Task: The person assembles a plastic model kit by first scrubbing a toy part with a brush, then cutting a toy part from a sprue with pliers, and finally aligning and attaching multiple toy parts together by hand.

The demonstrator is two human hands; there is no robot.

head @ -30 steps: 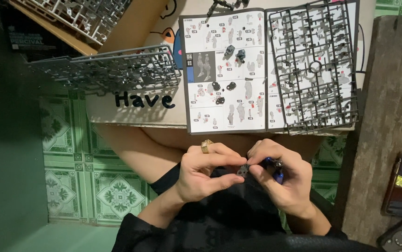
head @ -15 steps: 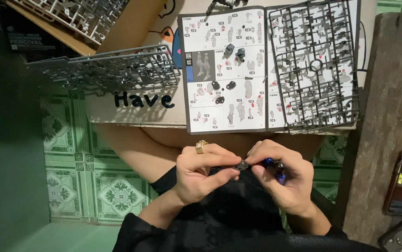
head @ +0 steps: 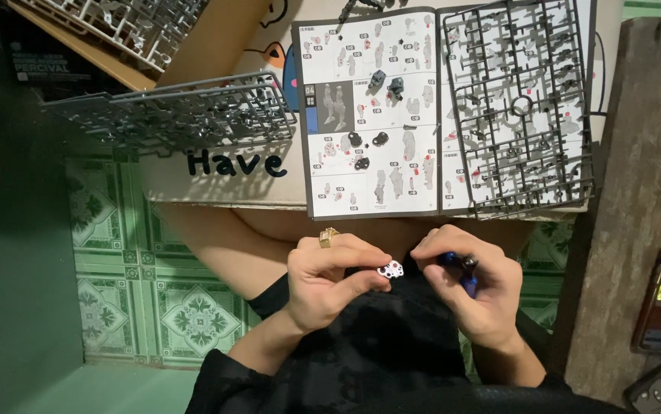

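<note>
Risk sits in our left hand [head: 330,280], whose grip pinches a tiny white model part [head: 390,270] over our lap; a slip loses it on the tiled floor [head: 154,261]. Our right hand [head: 476,287] clamps a blue tool [head: 457,268]

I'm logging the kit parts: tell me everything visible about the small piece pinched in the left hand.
The piece is tiny, pale grey-white with dark round holes, seemingly plastic. The left hand pinches it between thumb and fingertips, holding it above the dark lap, close to the right hand. Finer detail is too small to tell.
</note>
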